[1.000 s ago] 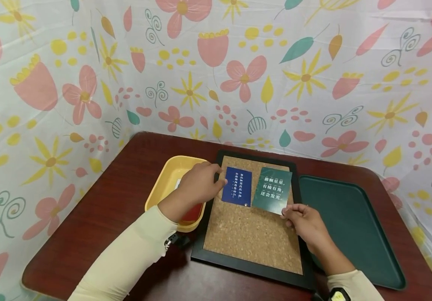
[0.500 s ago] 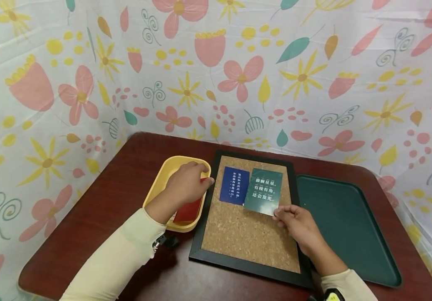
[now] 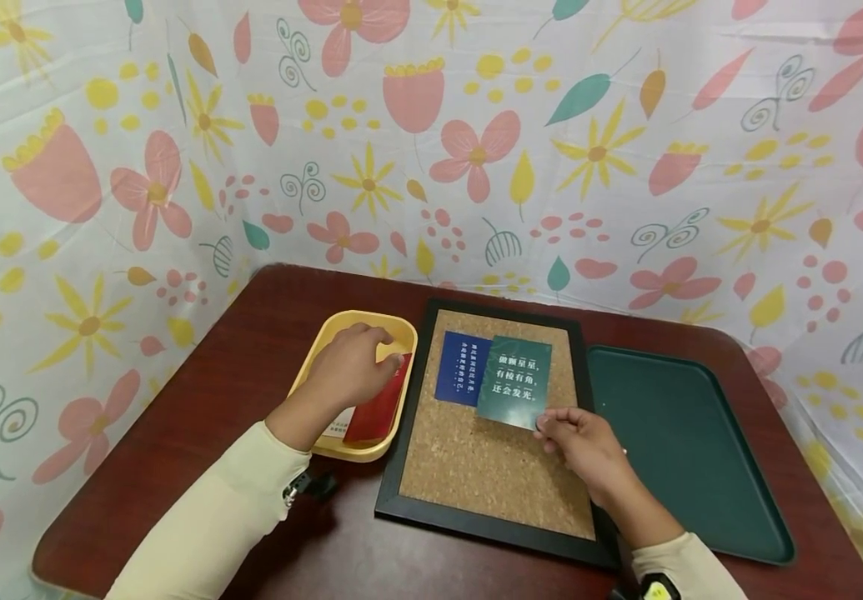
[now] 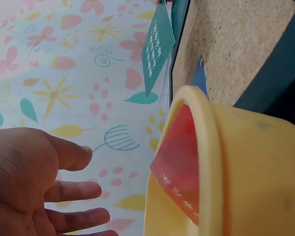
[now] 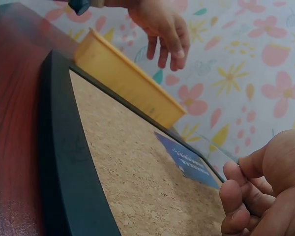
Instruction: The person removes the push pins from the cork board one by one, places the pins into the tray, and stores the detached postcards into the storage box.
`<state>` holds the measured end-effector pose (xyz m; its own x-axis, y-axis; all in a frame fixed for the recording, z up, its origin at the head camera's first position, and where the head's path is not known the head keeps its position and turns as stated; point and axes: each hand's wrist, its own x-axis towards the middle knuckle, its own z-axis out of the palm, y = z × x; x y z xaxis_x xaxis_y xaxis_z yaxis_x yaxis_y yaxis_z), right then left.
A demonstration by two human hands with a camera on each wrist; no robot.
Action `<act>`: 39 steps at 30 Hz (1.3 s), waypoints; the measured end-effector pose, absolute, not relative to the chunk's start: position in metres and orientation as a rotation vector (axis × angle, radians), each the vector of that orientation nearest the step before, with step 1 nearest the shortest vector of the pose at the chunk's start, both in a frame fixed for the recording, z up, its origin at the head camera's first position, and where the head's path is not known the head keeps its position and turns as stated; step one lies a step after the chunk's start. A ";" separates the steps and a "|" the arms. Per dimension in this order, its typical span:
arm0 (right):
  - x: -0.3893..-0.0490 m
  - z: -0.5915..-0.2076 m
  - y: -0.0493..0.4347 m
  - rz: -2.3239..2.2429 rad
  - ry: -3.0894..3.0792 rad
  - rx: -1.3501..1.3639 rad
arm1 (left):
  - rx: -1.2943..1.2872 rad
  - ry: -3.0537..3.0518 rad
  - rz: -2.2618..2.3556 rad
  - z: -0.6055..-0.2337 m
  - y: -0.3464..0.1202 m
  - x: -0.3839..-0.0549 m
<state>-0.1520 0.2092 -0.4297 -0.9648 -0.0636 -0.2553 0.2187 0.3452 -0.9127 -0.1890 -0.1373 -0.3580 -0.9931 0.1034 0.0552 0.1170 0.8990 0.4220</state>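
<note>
My right hand pinches the lower right corner of a green card printed with white Chinese characters. The card is held above the cork board and overlaps the right part of a blue card on the board. My left hand hovers over the yellow bin, its fingers loosely extended and holding nothing, as the left wrist view shows. Inside the bin a red card or packet leans by the right wall, beside a whitish card partly hidden by the hand.
A dark green tray lies to the right of the board. The board's black frame stands between bin and tray on a reddish-brown table. A flower-print curtain closes off the back and sides.
The green card has moved left with my right hand and now overlaps the blue card. My left hand has drawn back from beside the blue card to over the yellow bin.
</note>
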 end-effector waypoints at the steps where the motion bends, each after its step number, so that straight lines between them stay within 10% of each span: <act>1: -0.152 -0.430 0.209 -1.666 2.359 0.137 | -0.178 -3.031 -0.680 -0.358 -0.139 -0.189; 39: -0.145 -0.439 0.190 -1.781 2.269 0.119 | 0.022 -3.045 -0.662 -0.380 -0.184 -0.175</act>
